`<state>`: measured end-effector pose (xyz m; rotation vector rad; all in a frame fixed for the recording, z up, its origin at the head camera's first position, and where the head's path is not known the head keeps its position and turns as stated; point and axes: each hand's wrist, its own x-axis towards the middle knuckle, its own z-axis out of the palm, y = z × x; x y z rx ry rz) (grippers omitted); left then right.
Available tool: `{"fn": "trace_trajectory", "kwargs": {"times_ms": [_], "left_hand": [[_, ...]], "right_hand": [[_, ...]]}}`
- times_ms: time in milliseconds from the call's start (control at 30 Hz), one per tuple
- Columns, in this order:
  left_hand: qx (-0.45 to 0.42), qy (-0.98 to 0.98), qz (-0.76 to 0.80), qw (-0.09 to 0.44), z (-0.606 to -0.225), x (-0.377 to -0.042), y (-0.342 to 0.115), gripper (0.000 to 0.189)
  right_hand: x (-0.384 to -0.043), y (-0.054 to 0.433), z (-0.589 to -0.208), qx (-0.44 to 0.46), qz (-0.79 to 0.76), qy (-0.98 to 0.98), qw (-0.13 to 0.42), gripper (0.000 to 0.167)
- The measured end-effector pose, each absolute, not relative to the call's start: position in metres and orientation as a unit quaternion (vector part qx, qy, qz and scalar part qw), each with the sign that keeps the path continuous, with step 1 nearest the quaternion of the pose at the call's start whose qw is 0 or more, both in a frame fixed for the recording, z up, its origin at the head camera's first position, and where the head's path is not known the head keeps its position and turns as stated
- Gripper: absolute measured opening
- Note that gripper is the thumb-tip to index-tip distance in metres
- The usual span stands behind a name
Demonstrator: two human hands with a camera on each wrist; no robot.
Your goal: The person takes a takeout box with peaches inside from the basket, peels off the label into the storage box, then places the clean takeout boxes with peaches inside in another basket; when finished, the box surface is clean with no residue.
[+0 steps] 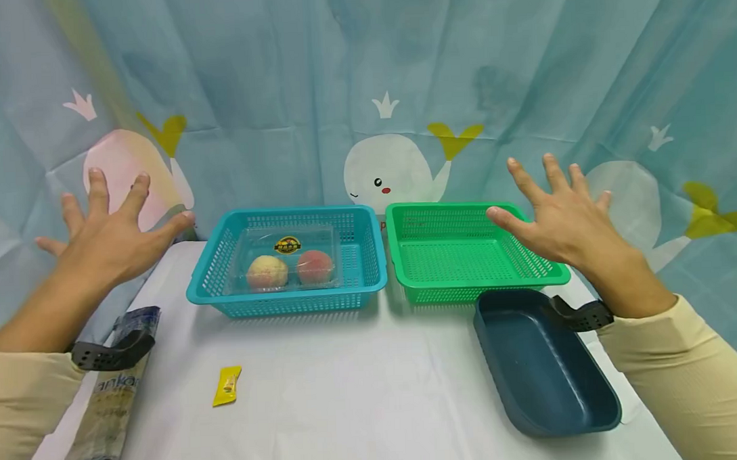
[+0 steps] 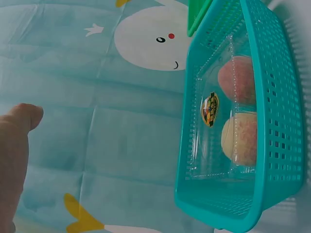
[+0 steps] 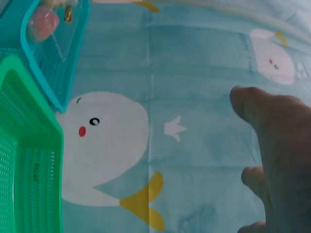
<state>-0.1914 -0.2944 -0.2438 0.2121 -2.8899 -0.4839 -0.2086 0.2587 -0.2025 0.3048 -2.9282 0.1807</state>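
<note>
My left hand (image 1: 109, 242) is raised at the left with its fingers spread, holding nothing. To its right on the table is a blue basket (image 1: 286, 304), and in it lies a clear plastic box (image 1: 250, 241) with a round sticker and two peaches (image 1: 315, 267). My right hand (image 1: 566, 220) is up at the right, fingers spread and free of any object. It overlaps the right end of a green basket (image 1: 468, 294) in the head view. Below that hand stands a dark blue tub (image 1: 540, 366) with nothing in it.
A small yellow wrapped packet (image 1: 228, 386) lies on the white table (image 1: 350, 393) in front of the blue basket. Along the left edge is a long printed bag (image 1: 115, 394), partly behind the left wrist. A whale-patterned curtain (image 1: 266, 91) hangs behind everything.
</note>
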Motion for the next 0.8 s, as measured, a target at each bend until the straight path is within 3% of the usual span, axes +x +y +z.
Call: {"fn": "trace_trajectory", "kwargs": {"times_ms": [500,800], "left_hand": [[0.037,-0.95,-0.227,0.213,-0.268,-0.18,-0.293,0.087],[0.029,-0.936,-0.26,0.235,-0.286,-0.18,-0.288,0.086]], "right_hand": [[-0.221,0.245,-0.222,0.229,0.143,-0.948,0.169,0.072],[-0.23,0.239,-0.236,0.256,0.193,-0.929,0.184,0.071]]}}
